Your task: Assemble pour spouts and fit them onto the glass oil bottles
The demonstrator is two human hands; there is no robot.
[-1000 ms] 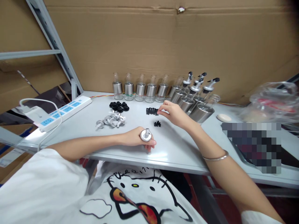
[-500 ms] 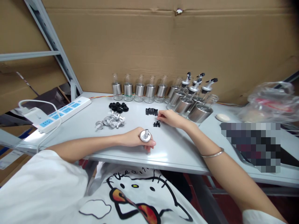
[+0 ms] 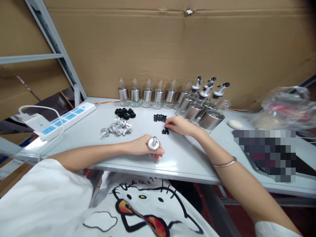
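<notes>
My left hand [image 3: 145, 145] rests near the table's front edge, its fingers closed around a silver pourer top [image 3: 153, 144] with a short spout pointing up. My right hand [image 3: 178, 125] reaches over the table with thumb and fingertips pinched together. Its fingertips are at a small cluster of black plastic pieces [image 3: 165, 131]; whether one is between them is too small to tell. Just behind stands a row of little black parts [image 3: 160, 118]. To the left lie a heap of silver pourer tops [image 3: 119, 127] and a pile of black stoppers [image 3: 125, 113].
Several steel-sleeved glass bottles [image 3: 147, 94] line the back, some at right with pourers [image 3: 204, 93] fitted. A white power strip [image 3: 66, 120] lies at left. On the right are a white oval object [image 3: 235, 124], a plastic bag [image 3: 283, 110] and a pixelated dark item [image 3: 269, 156].
My right hand has shifted very slightly left over the small black pieces. The left hand keeps its place with the silver pourer top.
</notes>
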